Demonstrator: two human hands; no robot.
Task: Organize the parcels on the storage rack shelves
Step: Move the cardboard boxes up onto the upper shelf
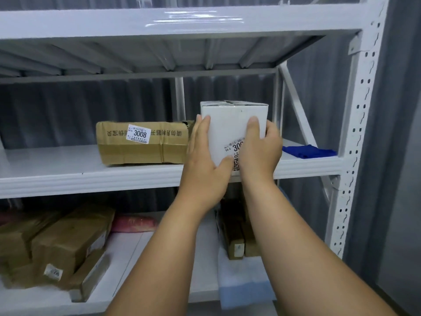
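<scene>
While both arms reach forward to the middle shelf (68, 176) of the white metal rack (362, 124), the two hands hold a white box (230, 124) between them. The left hand (205, 165) presses flat on the left side of the box, with its fingers pointing up and the thumb lying across the lower front face. The right hand (259, 151) grips the right side, its thumb is on the front face and the other fingers wrap around the right edge. This box stands upright near the front edge of the middle shelf; I cannot tell if its bottom is touching the shelf. On its front there is a label (234, 147) with a barcode and big digits, partly covered by the right hand. Just beside the box on the left lies a wide brown carton (145, 149), a bit crushed, with a white sticker (138, 134) that reads 3008. At the right end of the same shelf lies a blue cloth (309, 151), apart from the box. On the lower shelf (127, 252) several brown parcels (63, 245) are piled at the left, a pink soft package (134, 223) lies behind them, and narrow brown boxes (237, 236) stand under the forearms, next to a pale blue and white padded bag (243, 281).
</scene>
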